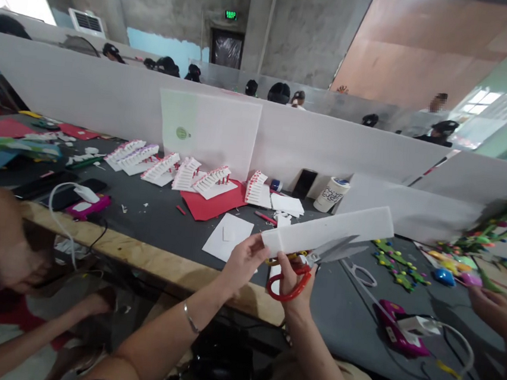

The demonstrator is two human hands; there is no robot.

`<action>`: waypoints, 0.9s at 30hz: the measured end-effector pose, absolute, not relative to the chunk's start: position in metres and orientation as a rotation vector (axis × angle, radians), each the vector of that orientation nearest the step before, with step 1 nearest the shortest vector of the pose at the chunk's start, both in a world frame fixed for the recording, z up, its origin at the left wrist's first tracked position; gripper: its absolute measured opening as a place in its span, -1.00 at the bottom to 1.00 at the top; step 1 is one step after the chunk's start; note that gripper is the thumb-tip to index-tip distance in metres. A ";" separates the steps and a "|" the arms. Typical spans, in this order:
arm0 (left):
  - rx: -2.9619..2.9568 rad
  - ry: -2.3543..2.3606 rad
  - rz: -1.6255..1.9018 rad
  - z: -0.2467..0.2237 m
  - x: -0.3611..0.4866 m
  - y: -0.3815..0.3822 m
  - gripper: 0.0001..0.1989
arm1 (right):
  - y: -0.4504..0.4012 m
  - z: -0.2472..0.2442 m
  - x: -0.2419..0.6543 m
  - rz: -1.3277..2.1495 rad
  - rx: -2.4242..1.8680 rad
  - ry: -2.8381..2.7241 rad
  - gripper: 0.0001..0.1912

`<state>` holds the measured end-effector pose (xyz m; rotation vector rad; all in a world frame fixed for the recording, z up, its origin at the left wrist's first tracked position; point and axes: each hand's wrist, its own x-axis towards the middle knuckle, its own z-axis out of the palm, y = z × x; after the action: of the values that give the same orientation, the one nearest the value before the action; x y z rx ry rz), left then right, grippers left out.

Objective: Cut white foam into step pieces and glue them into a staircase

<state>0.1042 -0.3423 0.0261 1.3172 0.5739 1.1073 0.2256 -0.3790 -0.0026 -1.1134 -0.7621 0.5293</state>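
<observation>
My left hand [243, 261] pinches the left end of a long white strip of paper or thin board [337, 227], which tilts up to the right above the table. Red-handled scissors [289, 295] are in my right hand [299, 299], their blades pointing right, apart and partly under the strip. My right thumb is close to the strip's lower left end; whether it presses on it is hard to tell. A white sheet [212, 244] lies on the dark table left of my hands, with a small white piece on top.
Several small white stair-like models [187, 175] stand at the back, some near red sheets [202, 209]. A phone [304, 184] leans beside a white cup [331, 195]. Another pair of scissors [364, 276], a pink power strip [401, 330] and a co-worker's hand [493, 308] are rightward. Another person's arms [10, 250] are left.
</observation>
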 end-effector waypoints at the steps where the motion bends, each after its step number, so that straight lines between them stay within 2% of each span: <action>1: 1.234 0.580 1.099 0.026 0.105 -0.342 -0.53 | -0.379 -0.004 0.225 0.525 -1.125 -0.770 -0.45; 8: 1.015 0.625 1.123 0.027 0.106 -0.340 -0.59 | -0.384 0.005 0.236 0.411 -1.121 -0.722 -0.48; 14: 1.010 0.651 1.119 0.029 0.107 -0.347 -0.60 | -0.385 0.020 0.241 0.422 -1.120 -0.690 -0.61; 27: 0.960 0.666 1.148 0.029 0.111 -0.351 -0.69 | -0.386 0.023 0.235 0.398 -1.155 -0.652 -0.57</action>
<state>0.1110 -0.3505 0.0285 0.9602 0.6663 1.1475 0.2349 -0.3864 0.0229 -1.1551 -0.6519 0.3978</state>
